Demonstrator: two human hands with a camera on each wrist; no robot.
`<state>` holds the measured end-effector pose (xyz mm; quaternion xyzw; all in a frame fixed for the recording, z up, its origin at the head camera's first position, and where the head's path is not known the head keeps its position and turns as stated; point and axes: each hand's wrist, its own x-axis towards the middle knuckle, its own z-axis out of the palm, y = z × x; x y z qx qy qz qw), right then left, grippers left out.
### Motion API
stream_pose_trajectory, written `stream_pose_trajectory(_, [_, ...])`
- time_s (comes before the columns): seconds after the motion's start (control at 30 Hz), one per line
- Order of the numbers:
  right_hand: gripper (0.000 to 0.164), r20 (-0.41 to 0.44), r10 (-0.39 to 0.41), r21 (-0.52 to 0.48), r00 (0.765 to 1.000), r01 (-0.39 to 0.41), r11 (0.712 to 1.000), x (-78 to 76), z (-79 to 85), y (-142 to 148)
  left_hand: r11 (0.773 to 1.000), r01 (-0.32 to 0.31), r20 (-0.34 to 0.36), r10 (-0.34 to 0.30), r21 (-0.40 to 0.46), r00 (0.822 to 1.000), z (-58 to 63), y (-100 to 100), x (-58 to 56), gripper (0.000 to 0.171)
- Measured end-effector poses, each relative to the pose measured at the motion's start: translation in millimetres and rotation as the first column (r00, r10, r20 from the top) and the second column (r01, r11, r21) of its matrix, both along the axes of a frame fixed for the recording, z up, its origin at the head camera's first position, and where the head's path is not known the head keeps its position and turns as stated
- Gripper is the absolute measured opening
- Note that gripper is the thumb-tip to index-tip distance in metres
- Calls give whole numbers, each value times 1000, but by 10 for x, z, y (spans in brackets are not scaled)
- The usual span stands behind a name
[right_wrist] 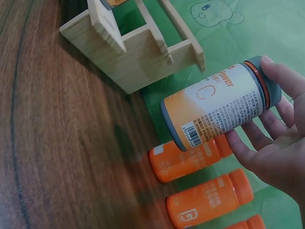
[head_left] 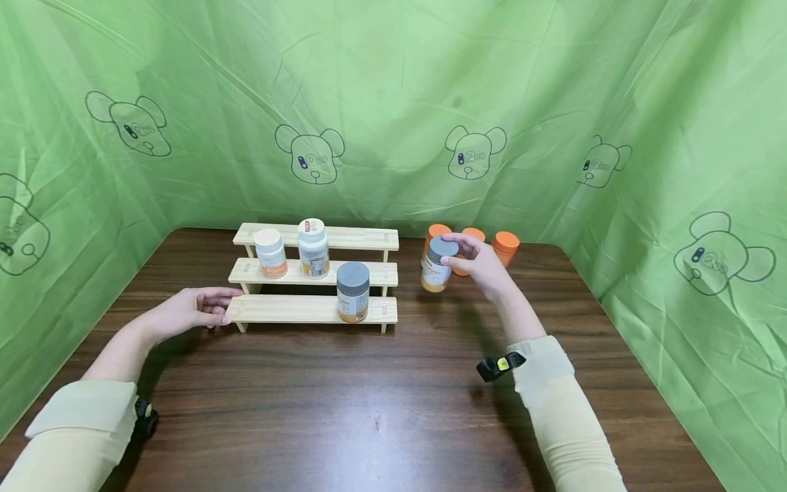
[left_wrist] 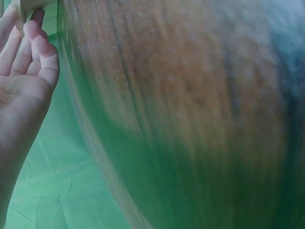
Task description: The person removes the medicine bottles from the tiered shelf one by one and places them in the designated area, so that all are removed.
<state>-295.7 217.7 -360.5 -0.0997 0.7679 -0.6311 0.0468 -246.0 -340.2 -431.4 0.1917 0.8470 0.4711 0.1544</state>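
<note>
My right hand [head_left: 482,266] grips a grey-lidded supplement bottle [head_left: 436,273] by its lid, fingers and thumb around it. The right wrist view shows the bottle's white-and-orange label [right_wrist: 214,102], with the bottle tilted in that picture. It is held in front of several orange bottles [head_left: 506,247]. My left hand [head_left: 184,316] is at the left end of a three-step wooden display rack [head_left: 289,309], thumb and fingers pinching its edge. In the left wrist view only a corner of the rack shows by the fingertips of the left hand [left_wrist: 28,81].
Two white bottles [head_left: 270,253] stand on the rack's middle step. Another grey-lidded bottle [head_left: 353,292] stands at the right of the lowest step. The dark wooden table [head_left: 344,389] is enclosed by a green cloth [head_left: 393,82] with bear-head drawings.
</note>
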Motion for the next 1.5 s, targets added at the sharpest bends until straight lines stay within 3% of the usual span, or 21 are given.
stream_pose_trajectory(0.53, [54, 8, -58, 34, 998, 58, 998, -57, -258, 55, 1000, 6, -8, -6, 13, 1000, 20, 5, -15, 58])
stream_pose_trajectory(0.87, [53, 43, -99, -42, 994, 101, 994, -106, -432, 35, 1000, 4, -4, -4, 2, 1000, -12, -3, -22, 59])
stream_pose_trajectory(1.03, [53, 54, -90, -52, 994, 92, 994, -106, -445, 17, 1000, 7, -16, -7, -5, 1000, -19, -13, -11, 57])
stream_pose_trajectory(1.3, [54, 66, -65, -44, 996, 68, 997, 11, -309, -18, 1000, -4, 17, 4, 5, 1000, -15, -10, -9, 60])
stream_pose_trajectory(1.5, [54, 74, -77, -42, 994, 80, 996, -88, -425, 28, 1000, -14, 29, 14, 6, 999, -38, -13, -19, 61])
